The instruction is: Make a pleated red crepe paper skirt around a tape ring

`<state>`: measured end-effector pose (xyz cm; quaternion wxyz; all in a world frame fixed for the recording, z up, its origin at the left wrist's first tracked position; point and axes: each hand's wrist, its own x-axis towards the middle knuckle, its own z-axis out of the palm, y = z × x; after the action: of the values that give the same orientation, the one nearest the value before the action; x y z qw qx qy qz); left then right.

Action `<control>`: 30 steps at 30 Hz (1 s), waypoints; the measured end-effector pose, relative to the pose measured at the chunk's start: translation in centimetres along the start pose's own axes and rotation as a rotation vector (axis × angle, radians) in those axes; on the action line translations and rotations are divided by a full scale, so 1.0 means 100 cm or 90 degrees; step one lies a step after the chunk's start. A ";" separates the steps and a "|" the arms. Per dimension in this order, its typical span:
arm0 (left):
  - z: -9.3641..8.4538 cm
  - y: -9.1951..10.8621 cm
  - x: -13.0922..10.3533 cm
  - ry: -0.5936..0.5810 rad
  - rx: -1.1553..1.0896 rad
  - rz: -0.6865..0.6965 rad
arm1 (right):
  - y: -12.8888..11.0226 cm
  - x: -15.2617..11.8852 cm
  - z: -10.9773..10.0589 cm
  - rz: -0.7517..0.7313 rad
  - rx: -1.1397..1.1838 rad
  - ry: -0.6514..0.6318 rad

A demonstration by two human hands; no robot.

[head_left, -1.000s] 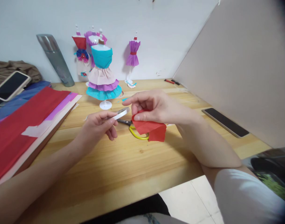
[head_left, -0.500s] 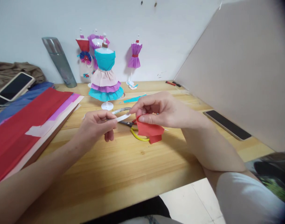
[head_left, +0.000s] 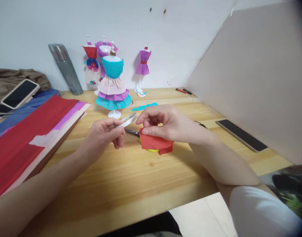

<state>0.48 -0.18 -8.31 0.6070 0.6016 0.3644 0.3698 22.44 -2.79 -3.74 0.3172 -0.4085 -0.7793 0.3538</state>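
Grips a roll of white tape [head_left: 128,122] between thumb and fingers of the left hand [head_left: 105,132], edge jutting toward the other side. Pinches a red piece [head_left: 155,141] by its upper edge in the right hand [head_left: 167,123], forefinger curved free near the tape. Lets the red piece hang just below the right fingers, partly covering scissors [head_left: 133,132] between the hands on the surface [head_left: 151,184] — touching them or not, cannot tell. Has a turquoise strip [head_left: 145,106] just beyond the right hand, a small tiered dress [head_left: 113,86] beyond the left, and coloured sheets [head_left: 29,135] out to the left of both.

Could snag the red piece on the scissors by lowering or dragging the right hand. Could crease or tear it by pulling against so small a pinch. Could stick tape — if adhesive, as seems likely — to the wrong spot by bringing both hands together with the lower edge dangling. Could also drop the roll by loosening a one-sided grip.
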 end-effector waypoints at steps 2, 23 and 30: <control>0.001 0.000 0.001 -0.011 -0.020 -0.011 | 0.002 0.001 0.000 0.015 -0.039 0.016; 0.001 0.002 -0.001 0.004 -0.027 -0.043 | -0.008 -0.001 -0.003 0.005 -0.207 -0.095; -0.002 -0.003 0.002 -0.038 -0.033 -0.007 | -0.004 0.000 -0.006 0.035 -0.117 -0.061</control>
<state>0.40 0.05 -8.62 0.6349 0.5944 0.3402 0.3576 22.70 -2.79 -3.07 0.2308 -0.4399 -0.8112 0.3087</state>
